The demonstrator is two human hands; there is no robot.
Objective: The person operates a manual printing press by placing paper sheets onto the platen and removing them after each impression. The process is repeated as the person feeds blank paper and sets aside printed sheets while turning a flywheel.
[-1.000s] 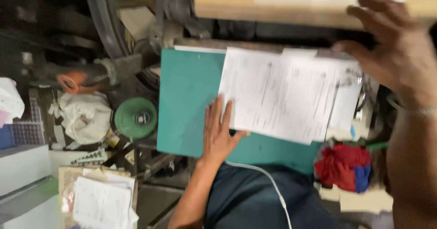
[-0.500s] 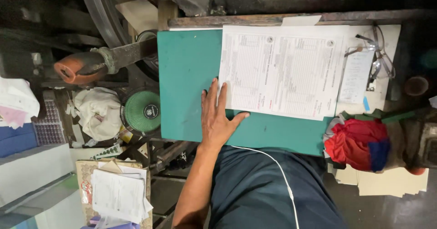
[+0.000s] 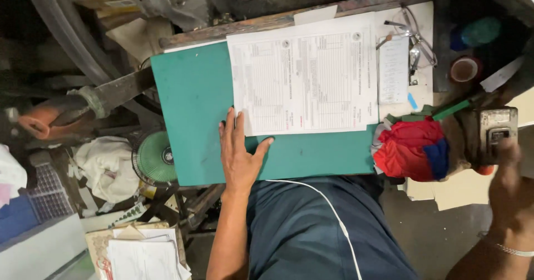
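pressing flat on the green mat (image 3: 194, 102) at its near edge, left hand (image 3: 239, 155) with fingers spread, fingertips on the printed form's (image 3: 303, 74) near-left corner, right hand (image 3: 509, 188) blurred beside the metal box (image 3: 497, 131) past the mat's right edge, grip unclear

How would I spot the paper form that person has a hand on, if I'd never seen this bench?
Find the green mat covering the bench top. A large white printed form lies across its right part, with the left hand flat on the form's lower left corner. Unlike the narrow slip beside it, it is wide and filled with ruled tables.
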